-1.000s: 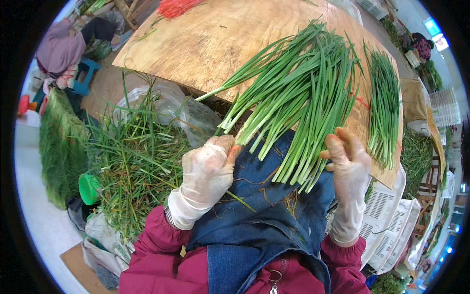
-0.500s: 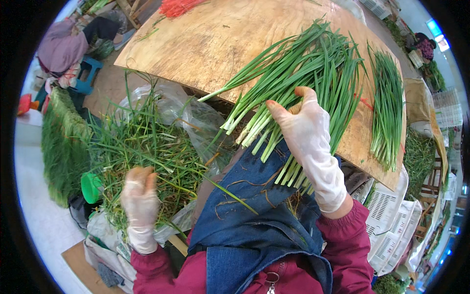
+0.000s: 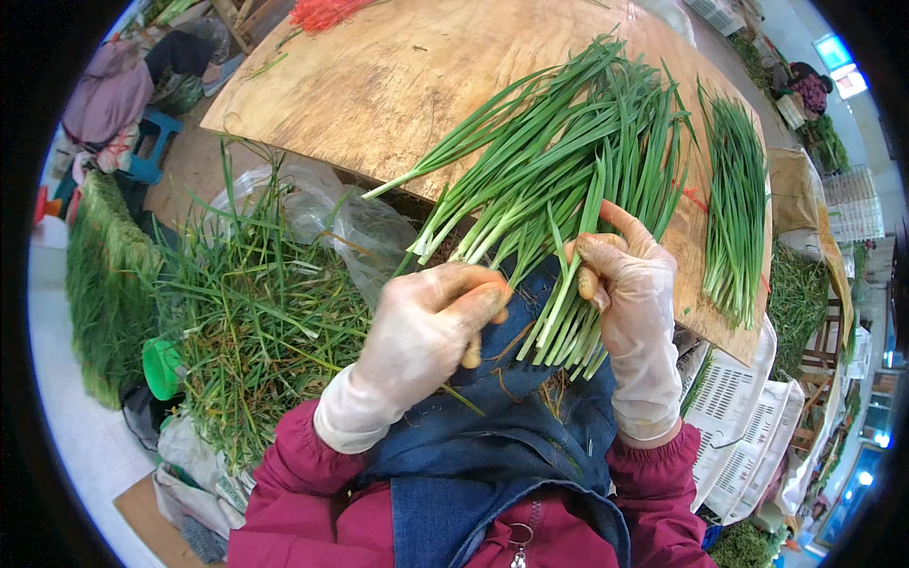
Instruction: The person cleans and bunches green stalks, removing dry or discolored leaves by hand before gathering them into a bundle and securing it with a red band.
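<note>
A large loose bunch of garlic chives [image 3: 578, 151] lies on the near edge of the wooden board, its pale stem ends hanging over my lap. Beside these stems, my right hand [image 3: 632, 303], in a thin whitish glove, pinches a few chives between thumb and fingers; its index finger sticks up. My left hand [image 3: 417, 336], gloved likewise, is closed with thumb and fingertips together by the pale ends at the bunch's left side. Whatever sits in that pinch is hidden. My blue denim apron [image 3: 454, 417] lies below both hands.
A second, tied chive bunch [image 3: 734, 208] rests at the right of the wooden board [image 3: 350, 95]. Left of my lap is a heap of trimmings [image 3: 256, 322] with clear plastic [image 3: 327, 208]. Red ties [image 3: 322, 11] lie at the far edge. Another person [image 3: 109, 90] sits at far left.
My left hand has come from over the trimmings heap, rightward and up to the stem ends. My right hand has dropped slightly and closed from a wide spread to a pinch on chives.
</note>
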The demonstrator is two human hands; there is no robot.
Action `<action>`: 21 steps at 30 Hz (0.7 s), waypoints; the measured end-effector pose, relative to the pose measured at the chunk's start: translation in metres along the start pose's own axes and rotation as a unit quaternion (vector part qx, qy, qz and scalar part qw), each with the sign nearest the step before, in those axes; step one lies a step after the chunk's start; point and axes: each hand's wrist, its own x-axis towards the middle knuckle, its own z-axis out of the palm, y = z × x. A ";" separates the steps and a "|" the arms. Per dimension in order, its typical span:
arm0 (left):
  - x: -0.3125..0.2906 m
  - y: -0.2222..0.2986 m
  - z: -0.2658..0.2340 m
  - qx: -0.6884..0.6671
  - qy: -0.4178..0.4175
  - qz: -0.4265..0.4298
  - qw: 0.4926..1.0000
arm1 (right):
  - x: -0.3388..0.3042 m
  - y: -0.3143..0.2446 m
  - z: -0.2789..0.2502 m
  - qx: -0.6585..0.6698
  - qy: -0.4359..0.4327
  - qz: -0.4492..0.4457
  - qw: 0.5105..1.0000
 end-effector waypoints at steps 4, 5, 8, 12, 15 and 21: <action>0.025 0.015 0.022 0.017 -0.073 -0.064 0.995 | -0.005 0.001 0.000 0.020 0.004 -0.009 1.000; 0.033 0.006 0.026 -0.047 -0.083 -0.069 0.993 | -0.005 0.004 -0.001 0.026 -0.004 -0.013 1.000; 0.040 -0.005 0.036 -0.123 -0.051 -0.051 0.990 | -0.008 0.003 0.002 0.044 0.007 -0.022 0.999; 0.024 -0.005 0.041 -0.112 0.011 -0.021 0.993 | -0.007 0.007 -0.002 0.048 0.023 -0.027 0.998; -0.009 0.006 0.016 -0.002 -0.099 -0.019 0.995 | -0.001 0.004 -0.010 0.044 0.019 -0.030 0.998; -0.090 -0.026 -0.111 0.157 0.078 0.090 0.980 | -0.005 0.002 -0.011 0.044 0.007 -0.033 0.998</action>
